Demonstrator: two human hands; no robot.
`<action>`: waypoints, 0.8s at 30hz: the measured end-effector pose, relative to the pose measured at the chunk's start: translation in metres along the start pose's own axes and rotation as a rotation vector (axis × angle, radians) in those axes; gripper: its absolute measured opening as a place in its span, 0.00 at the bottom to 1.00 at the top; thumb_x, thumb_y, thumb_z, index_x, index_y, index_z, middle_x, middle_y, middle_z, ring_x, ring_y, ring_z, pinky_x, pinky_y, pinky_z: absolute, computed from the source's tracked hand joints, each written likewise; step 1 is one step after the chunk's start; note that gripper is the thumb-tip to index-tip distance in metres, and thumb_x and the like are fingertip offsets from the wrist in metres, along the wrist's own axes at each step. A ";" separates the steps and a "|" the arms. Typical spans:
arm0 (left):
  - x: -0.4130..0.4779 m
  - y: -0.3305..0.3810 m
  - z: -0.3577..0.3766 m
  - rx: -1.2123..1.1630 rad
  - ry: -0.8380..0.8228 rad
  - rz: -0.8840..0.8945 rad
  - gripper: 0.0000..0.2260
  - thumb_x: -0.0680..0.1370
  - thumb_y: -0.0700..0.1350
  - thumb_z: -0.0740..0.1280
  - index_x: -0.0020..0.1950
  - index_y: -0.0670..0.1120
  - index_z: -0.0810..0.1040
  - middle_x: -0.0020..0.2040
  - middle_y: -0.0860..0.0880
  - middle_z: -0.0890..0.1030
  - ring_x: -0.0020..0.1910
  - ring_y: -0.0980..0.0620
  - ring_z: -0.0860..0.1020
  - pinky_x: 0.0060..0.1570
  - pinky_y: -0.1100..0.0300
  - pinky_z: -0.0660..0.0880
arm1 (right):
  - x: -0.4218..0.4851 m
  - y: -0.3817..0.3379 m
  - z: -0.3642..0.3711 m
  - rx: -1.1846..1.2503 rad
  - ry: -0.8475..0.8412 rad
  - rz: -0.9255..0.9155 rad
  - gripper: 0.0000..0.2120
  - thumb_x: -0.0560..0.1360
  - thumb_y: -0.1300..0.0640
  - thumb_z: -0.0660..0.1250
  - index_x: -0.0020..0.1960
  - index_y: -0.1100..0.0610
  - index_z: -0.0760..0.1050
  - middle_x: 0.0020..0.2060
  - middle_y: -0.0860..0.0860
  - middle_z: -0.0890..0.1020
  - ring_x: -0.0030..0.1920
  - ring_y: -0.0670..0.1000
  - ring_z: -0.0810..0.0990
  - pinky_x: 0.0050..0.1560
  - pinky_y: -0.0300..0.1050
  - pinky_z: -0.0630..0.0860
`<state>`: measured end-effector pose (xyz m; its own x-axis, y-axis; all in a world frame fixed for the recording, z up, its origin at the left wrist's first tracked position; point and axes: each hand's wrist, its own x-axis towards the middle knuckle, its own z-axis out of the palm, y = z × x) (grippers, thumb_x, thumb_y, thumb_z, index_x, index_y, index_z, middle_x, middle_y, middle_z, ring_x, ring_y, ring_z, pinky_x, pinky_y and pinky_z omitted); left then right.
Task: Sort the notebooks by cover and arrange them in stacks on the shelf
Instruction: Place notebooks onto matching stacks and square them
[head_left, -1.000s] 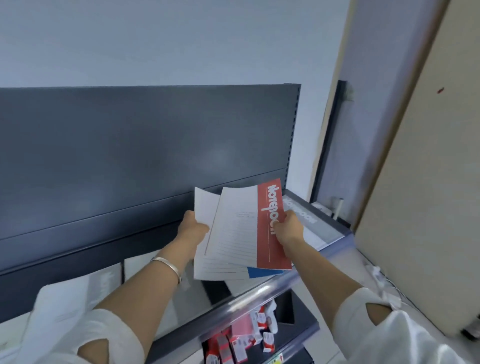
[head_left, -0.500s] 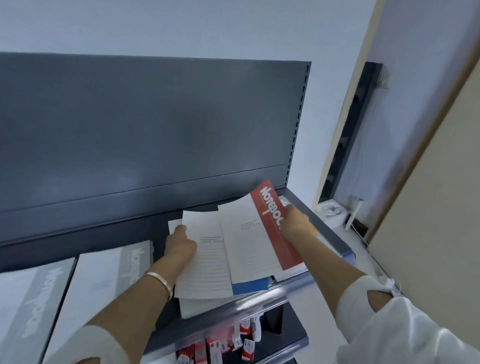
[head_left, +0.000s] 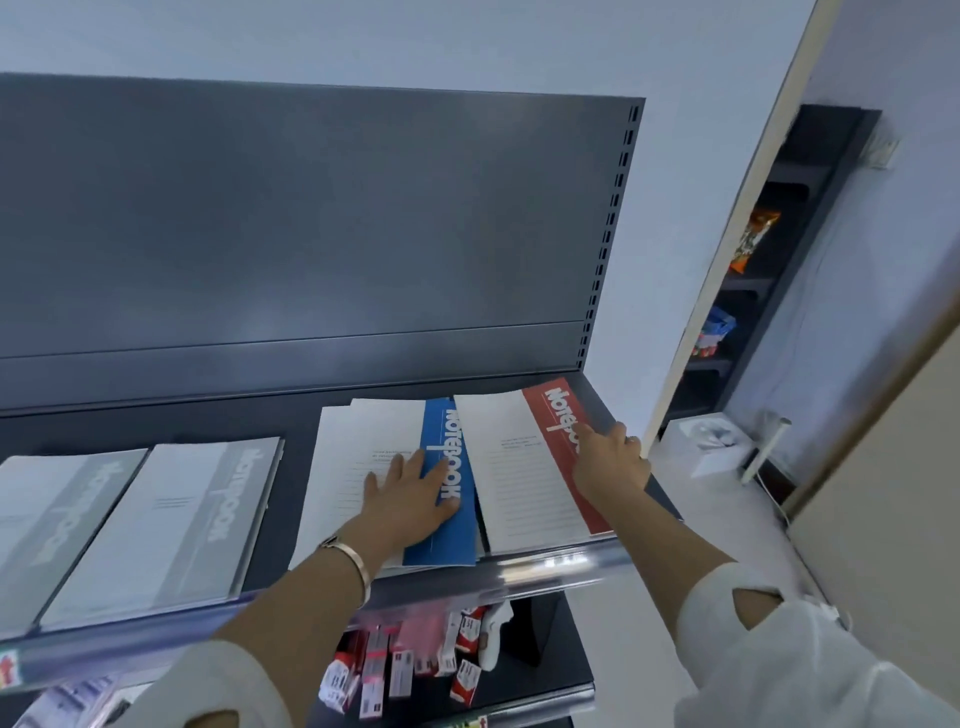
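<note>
Notebooks lie flat in a row on the dark grey shelf (head_left: 291, 483), against its tall, bare back panel (head_left: 311, 223). At the far left lies a grey notebook (head_left: 57, 519), and a second grey notebook (head_left: 171, 519) lies just beside it. Both reach the shiny front rail (head_left: 519, 571).

A strip of bare shelf comes next, then the blue notebook (head_left: 460, 535), which tops a slightly fanned pile. The left hand (head_left: 410, 499), a bracelet (head_left: 358, 561) on its wrist, lies flat on this cover with its fingers spread wide, across the white part and the blue band.

The red notebook (head_left: 524, 467) lies at the shelf's right end, its left edge meeting the blue one. The right hand (head_left: 608, 462) has its forefinger on the red band and its other fingers bent at the cover's right edge. I cannot tell whether they pinch that edge.

Below the rail, a lower shelf (head_left: 545, 691) holds small red and white packs (head_left: 395, 670).

A pale wall (head_left: 467, 41) rises behind. To the right are a white counter (head_left: 727, 519) with a white box (head_left: 709, 441) on it, a second dark rack (head_left: 800, 218) with bright packets (head_left: 753, 239), and a beige panel (head_left: 893, 519).
</note>
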<state>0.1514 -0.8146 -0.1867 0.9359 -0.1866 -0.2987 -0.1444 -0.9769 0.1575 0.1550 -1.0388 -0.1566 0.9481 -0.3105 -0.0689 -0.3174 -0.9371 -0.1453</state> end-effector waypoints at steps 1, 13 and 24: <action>0.000 0.001 0.000 0.000 -0.007 -0.020 0.28 0.81 0.59 0.51 0.78 0.55 0.46 0.79 0.50 0.43 0.77 0.44 0.43 0.72 0.39 0.47 | 0.000 0.000 0.001 -0.049 0.013 -0.026 0.23 0.79 0.51 0.60 0.73 0.48 0.62 0.69 0.58 0.63 0.71 0.62 0.62 0.68 0.59 0.64; -0.001 0.004 0.001 -0.013 0.049 -0.132 0.28 0.80 0.61 0.52 0.77 0.55 0.48 0.78 0.51 0.47 0.77 0.44 0.47 0.70 0.35 0.52 | -0.010 -0.031 0.018 -0.114 -0.292 -0.367 0.23 0.81 0.44 0.49 0.76 0.42 0.52 0.78 0.50 0.50 0.77 0.62 0.46 0.68 0.75 0.48; -0.031 -0.037 -0.037 0.099 0.257 -0.039 0.19 0.80 0.54 0.57 0.70 0.51 0.68 0.66 0.48 0.73 0.64 0.46 0.72 0.62 0.52 0.68 | -0.027 -0.091 0.012 -0.066 -0.077 -0.589 0.19 0.80 0.51 0.57 0.70 0.53 0.66 0.65 0.55 0.71 0.64 0.58 0.71 0.61 0.55 0.71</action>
<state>0.1395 -0.7692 -0.1483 0.9904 -0.1279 -0.0518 -0.1251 -0.9907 0.0540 0.1575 -0.9434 -0.1534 0.9592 0.2745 -0.0675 0.2655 -0.9568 -0.1189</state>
